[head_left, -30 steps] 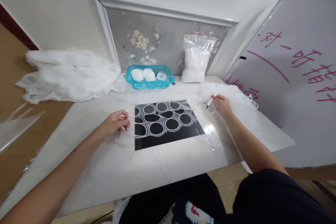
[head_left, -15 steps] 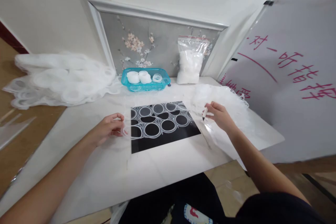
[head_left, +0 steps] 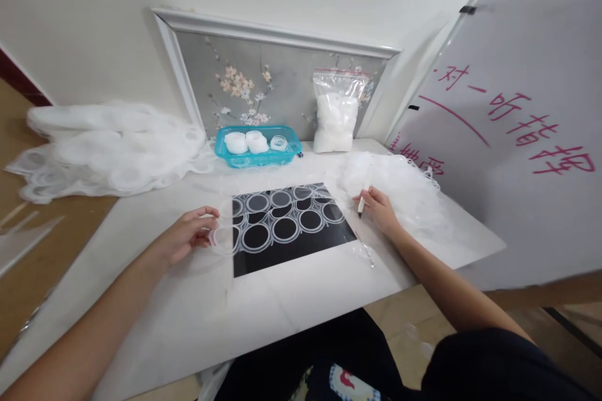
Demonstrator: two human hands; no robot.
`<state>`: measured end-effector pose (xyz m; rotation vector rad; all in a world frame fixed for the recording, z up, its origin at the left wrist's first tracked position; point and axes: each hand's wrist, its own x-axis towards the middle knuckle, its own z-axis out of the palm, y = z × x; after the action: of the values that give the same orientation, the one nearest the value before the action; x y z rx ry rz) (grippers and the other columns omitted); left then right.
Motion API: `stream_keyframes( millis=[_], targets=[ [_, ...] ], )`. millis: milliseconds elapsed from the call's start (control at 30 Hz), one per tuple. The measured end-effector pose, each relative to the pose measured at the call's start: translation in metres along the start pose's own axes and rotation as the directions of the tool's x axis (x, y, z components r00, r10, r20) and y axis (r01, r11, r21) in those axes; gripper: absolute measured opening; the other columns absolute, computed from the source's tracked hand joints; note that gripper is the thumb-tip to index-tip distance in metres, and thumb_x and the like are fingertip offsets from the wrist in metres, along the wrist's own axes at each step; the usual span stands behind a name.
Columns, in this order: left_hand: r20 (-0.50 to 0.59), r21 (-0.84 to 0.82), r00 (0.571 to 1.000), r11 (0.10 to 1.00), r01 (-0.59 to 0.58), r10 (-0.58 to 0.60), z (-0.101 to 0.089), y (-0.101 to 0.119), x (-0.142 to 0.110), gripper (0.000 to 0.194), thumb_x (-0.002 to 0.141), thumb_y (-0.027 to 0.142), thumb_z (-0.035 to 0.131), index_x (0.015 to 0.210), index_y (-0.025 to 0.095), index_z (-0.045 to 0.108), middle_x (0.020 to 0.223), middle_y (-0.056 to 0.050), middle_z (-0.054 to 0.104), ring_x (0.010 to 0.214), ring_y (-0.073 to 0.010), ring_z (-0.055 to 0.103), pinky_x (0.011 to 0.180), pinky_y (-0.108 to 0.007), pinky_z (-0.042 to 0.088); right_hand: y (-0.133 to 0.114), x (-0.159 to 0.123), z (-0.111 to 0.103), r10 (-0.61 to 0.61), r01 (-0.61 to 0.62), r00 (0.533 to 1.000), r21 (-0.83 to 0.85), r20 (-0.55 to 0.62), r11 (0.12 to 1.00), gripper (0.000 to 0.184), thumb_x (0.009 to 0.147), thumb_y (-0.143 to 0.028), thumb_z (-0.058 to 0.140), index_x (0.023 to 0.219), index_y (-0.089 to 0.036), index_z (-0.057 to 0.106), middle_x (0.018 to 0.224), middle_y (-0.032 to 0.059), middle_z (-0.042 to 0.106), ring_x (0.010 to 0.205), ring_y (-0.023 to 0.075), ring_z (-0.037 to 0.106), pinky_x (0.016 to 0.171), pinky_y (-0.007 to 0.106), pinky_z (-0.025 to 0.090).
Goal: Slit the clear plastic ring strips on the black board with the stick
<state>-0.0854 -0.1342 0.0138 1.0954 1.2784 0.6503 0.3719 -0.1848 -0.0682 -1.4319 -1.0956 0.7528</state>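
A strip of translucent white rings point(head_left: 285, 217) lies across a black sheet point(head_left: 291, 252) on the white table. Its left end runs past the sheet's edge to my left hand point(head_left: 188, 235), whose thumb and fingers are closed on the outermost ring. On the other side, my right hand point(head_left: 380, 208) grips a slim white pen-like tool point(head_left: 361, 205) with a dark tip pointing down. That tip is just off the sheet's right edge, apart from the rings. Beside my right hand spreads a heap of similar translucent material point(head_left: 399, 194).
Behind the sheet stands a blue tray point(head_left: 258, 161) with several white rolled pieces. A filled zip bag point(head_left: 335, 119) leans against the framed panel point(head_left: 282, 44). More ring sheets are piled point(head_left: 113, 150) at the left. A whiteboard point(head_left: 527, 213) borders the right side.
The ring strip has slid left over the black sheet, with my left hand holding its end. My right hand has moved slightly left and down with the tool. The view has shifted a little.
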Motion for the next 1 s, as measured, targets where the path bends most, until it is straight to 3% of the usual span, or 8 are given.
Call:
stream_keyframes(
  millis=[100, 200, 333, 467, 600, 733, 900, 1000],
  targets=[
    [0.016, 0.047, 1.0, 0.999, -0.006, 0.005, -0.002, -0.001, -0.001, 0.044, 0.053, 0.03, 0.077, 0.09, 0.02, 0.055, 0.053, 0.008, 0.05, 0.044, -0.0075, 0.045, 0.041, -0.017, 0.043, -0.011, 0.013, -0.008, 0.03, -0.028, 0.997, 0.022, -0.076, 0.999, 0.055, 0.061, -0.074, 0.069, 0.066, -0.022, 0.052, 0.069, 0.0014, 0.063, 0.062, 0.015, 0.054, 0.06, 0.029, 0.047],
    [0.013, 0.119, 1.0, 0.992, -0.03, 0.028, -0.005, -0.002, -0.001, 0.04, 0.058, 0.03, 0.073, 0.092, 0.02, 0.056, 0.052, 0.009, 0.047, 0.045, -0.0085, 0.044, 0.04, -0.017, 0.04, -0.034, 0.003, -0.018, 0.091, -0.092, 0.993, -0.008, -0.075, 0.996, 0.053, 0.06, -0.07, 0.074, 0.064, -0.02, 0.056, 0.074, 0.0028, 0.065, 0.072, 0.0172, 0.06, 0.067, 0.03, 0.051],
    [0.098, 0.199, 0.992, 0.975, -0.098, 0.079, -0.004, -0.004, -0.003, 0.038, 0.064, 0.036, 0.073, 0.096, 0.021, 0.058, 0.055, 0.007, 0.05, 0.048, -0.0096, 0.046, 0.041, -0.017, 0.035, -0.054, -0.046, -0.024, 0.189, -0.186, 0.982, 0.158, -0.003, 0.97, 0.042, 0.063, -0.06, 0.079, 0.074, -0.022, 0.066, 0.106, 0.0062, 0.069, 0.102, 0.0264, 0.064, 0.081, 0.038, 0.056],
    [0.177, 0.308, 0.98, 0.94, -0.144, 0.092, 0.003, -0.004, -0.005, 0.041, 0.066, 0.043, 0.076, 0.095, 0.02, 0.059, 0.055, 0.007, 0.051, 0.045, -0.0087, 0.044, 0.042, -0.018, 0.031, -0.036, -0.094, -0.019, 0.302, -0.335, 0.94, 0.255, 0.161, 0.907, 0.041, 0.066, -0.062, 0.077, 0.082, -0.024, 0.073, 0.104, 0.0082, 0.072, 0.109, 0.0314, 0.064, 0.097, 0.047, 0.052],
    [0.182, 0.362, 0.978, 0.917, -0.166, 0.106, 0.008, -0.003, -0.008, 0.045, 0.062, 0.041, 0.078, 0.095, 0.018, 0.058, 0.057, 0.004, 0.058, 0.041, -0.0093, 0.044, 0.041, -0.019, 0.028, -0.007, -0.091, -0.024, 0.198, -0.202, 0.979, 0.094, 0.045, 0.975, 0.043, 0.072, -0.065, 0.07, 0.087, -0.025, 0.073, 0.112, 0.0071, 0.07, 0.118, 0.0301, 0.059, 0.102, 0.044, 0.046],
    [0.185, 0.358, 0.977, 0.918, -0.17, 0.109, 0.007, -0.004, -0.009, 0.042, 0.064, 0.038, 0.075, 0.095, 0.017, 0.056, 0.056, 0.003, 0.059, 0.043, -0.0107, 0.046, 0.044, -0.02, 0.029, 0.001, -0.061, -0.037, 0.01, -0.017, 0.999, -0.131, -0.053, 0.991, 0.048, 0.074, -0.068, 0.063, 0.083, -0.022, 0.071, 0.099, 0.0072, 0.072, 0.103, 0.0291, 0.062, 0.094, 0.043, 0.047],
    [0.221, 0.338, 0.964, 0.915, -0.22, 0.15, -0.002, -0.012, 0.001, 0.038, 0.069, 0.035, 0.072, 0.099, 0.018, 0.057, 0.059, 0.004, 0.058, 0.051, -0.0139, 0.055, 0.048, -0.023, 0.037, -0.02, -0.052, -0.03, -0.246, 0.119, 0.923, -0.388, -0.296, 0.914, 0.043, 0.086, -0.062, 0.049, 0.07, -0.022, 0.055, 0.082, 0.005, 0.068, 0.079, 0.0221, 0.059, 0.076, 0.034, 0.045],
    [0.204, 0.319, 0.962, 0.917, -0.24, 0.181, -0.005, -0.013, 0.004, 0.035, 0.069, 0.032, 0.071, 0.099, 0.018, 0.059, 0.06, 0.004, 0.057, 0.057, -0.0163, 0.061, 0.05, -0.023, 0.04, -0.038, -0.053, -0.008, -0.183, 0.123, 0.967, -0.304, -0.177, 0.945, 0.04, 0.084, -0.06, 0.053, 0.072, -0.022, 0.057, 0.083, 0.0048, 0.068, 0.081, 0.0217, 0.06, 0.074, 0.032, 0.045]
  ],
)
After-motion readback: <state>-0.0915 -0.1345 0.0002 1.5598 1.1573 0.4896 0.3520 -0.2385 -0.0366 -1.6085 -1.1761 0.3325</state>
